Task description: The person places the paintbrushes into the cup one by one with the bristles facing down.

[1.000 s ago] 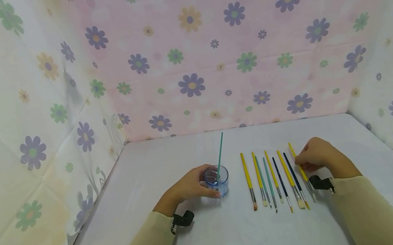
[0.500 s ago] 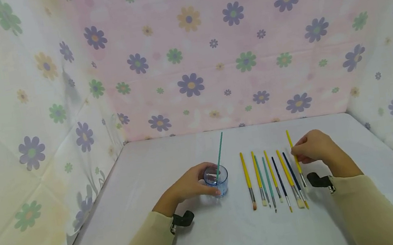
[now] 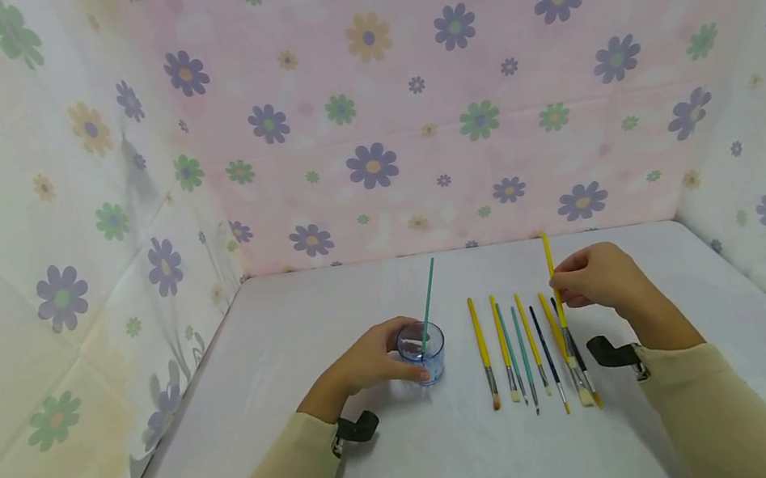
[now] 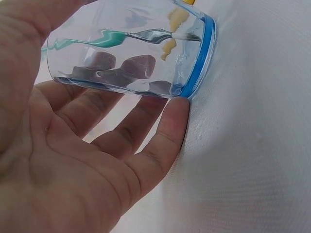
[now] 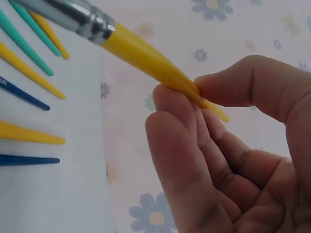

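Observation:
My left hand [image 3: 371, 361] curves round a clear blue-tinted glass [image 3: 434, 369] standing on the table, thumb on its near side. A thin teal-handled paintbrush [image 3: 428, 295] leans in that glass; its bristles show near the blue base in the left wrist view. My right hand [image 3: 603, 278] pinches a yellow-handled paintbrush [image 5: 143, 54] between thumb and fingertips, bristles down, raised over the right end of a row of brushes. In the head view it overlaps another yellow brush [image 3: 552, 321] and a dark blue brush [image 3: 586, 375] lying there.
Several more paintbrushes with yellow, teal and dark blue handles lie side by side, bristles toward me, from the yellow brush [image 3: 480, 339] at the left end. The white table [image 3: 318, 301] ends at a flowered pink backdrop [image 3: 427, 135], with flowered cloth at both sides.
My right hand has lifted the yellow paintbrush off the right end of the row, moving it up and leftward over its neighbours. My left hand and the glass have stayed put.

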Available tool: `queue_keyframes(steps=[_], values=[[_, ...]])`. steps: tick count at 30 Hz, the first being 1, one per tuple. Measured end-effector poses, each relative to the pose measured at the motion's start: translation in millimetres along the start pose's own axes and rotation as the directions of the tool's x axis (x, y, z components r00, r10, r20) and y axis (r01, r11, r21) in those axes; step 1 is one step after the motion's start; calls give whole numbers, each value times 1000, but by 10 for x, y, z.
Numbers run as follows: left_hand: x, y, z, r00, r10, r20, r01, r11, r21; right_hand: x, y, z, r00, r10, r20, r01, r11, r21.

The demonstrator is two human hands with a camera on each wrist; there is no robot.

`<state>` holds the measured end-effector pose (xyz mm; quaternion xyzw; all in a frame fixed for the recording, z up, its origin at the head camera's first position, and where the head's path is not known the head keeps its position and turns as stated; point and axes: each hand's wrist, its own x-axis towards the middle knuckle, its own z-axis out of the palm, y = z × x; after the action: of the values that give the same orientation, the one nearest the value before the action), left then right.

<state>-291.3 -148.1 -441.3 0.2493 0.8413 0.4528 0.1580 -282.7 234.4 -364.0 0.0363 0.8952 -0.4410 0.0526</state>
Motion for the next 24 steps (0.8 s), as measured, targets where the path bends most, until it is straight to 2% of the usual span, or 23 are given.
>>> queue_keyframes(steps=[7, 11, 19, 24], values=[[4, -7, 3, 1000, 0, 3, 0, 1000, 6, -56, -116, 52, 998, -36, -46, 38, 998, 42], [0, 4, -3, 1000, -1, 6, 1, 1000, 4, -107, -194, 90, 992, -68, -102, 76, 994, 75], [-2, 8, -6, 1000, -1, 7, 1, 1000, 3, -219, -355, 210, 967, -169, -191, 198, 969, 145], [-18, 19, -8, 1000, -8, 1, 8, 1000, 6, -279, -451, 288, 940, -233, -250, 278, 947, 162]])
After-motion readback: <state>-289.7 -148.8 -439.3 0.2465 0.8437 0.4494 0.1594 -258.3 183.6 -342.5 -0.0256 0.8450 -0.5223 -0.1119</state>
